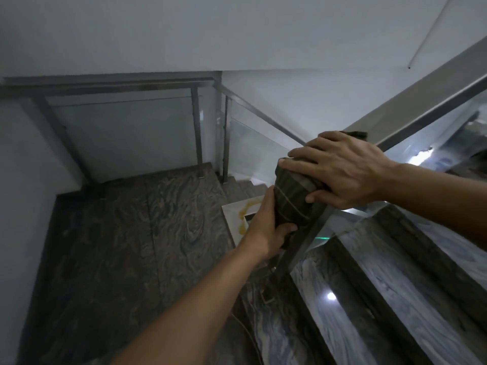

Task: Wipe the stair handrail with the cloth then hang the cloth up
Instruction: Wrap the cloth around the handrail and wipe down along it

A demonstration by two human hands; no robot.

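**Q:** Where is the cloth?

**A:** The dark green cloth point(292, 198), crossed by thin pale stripes, is draped over the lower end of the metal handrail point(411, 109), at about three o'clock from the middle of my view. The rail climbs from there toward one o'clock.

**Q:** What are your hands doing?

**A:** My right hand point(342, 167) lies flat on top, its fingers point(295, 154) spread and pressed down on the cloth over the rail, thumb tucked against the near side. My left hand point(266, 227) comes up from six o'clock, its fingers clamped around the cloth's hanging lower part, beside the metal post point(303, 246).

**Q:** And around you?

**A:** A dark marble landing point(118, 233) spreads toward eight o'clock, edged by a railing with glass panels point(126, 127). Marble steps point(395, 299) run toward five o'clock. The walls point(237, 30) are pale.
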